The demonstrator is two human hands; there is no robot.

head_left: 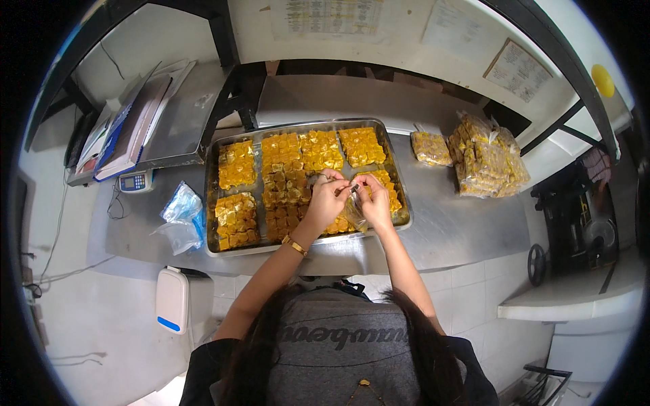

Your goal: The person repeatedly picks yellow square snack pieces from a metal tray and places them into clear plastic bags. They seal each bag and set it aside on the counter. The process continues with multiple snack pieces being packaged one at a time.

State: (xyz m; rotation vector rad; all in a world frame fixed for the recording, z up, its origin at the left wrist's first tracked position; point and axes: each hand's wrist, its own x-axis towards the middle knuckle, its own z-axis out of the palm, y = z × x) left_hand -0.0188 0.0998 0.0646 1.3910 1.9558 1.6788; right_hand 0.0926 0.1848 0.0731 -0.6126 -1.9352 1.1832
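Head view, looking straight down over the person's own shoulders. Steel bench against a pale wall; large metal tray sits on it, dead centre, within easy arm reach.

Tray holds yellow wrapped sweets laid out in blocks — kept in tidy groups, likely so they can be counted off by the block.

Both hands meet above the right half of the tray. Left hand, gold bracelet at the wrist, fingers curled and pinched at the tips. Right hand likewise closed in a pinch. Between them a small clear bag, hanging down from the fingertips over the tray; the two hands appear to grip its mouth from either side, holding it open or working it shut — cannot tell which. Held low over the tray, so anything dropped would fall back among the sweets.

Right of the tray, well apart: a heap of filled bags of the same yellow sweets, one filled bag lying nearer the tray. Left of the tray: a bundle of empty clear bags, a small scale, a stack of ledgers on its platform.
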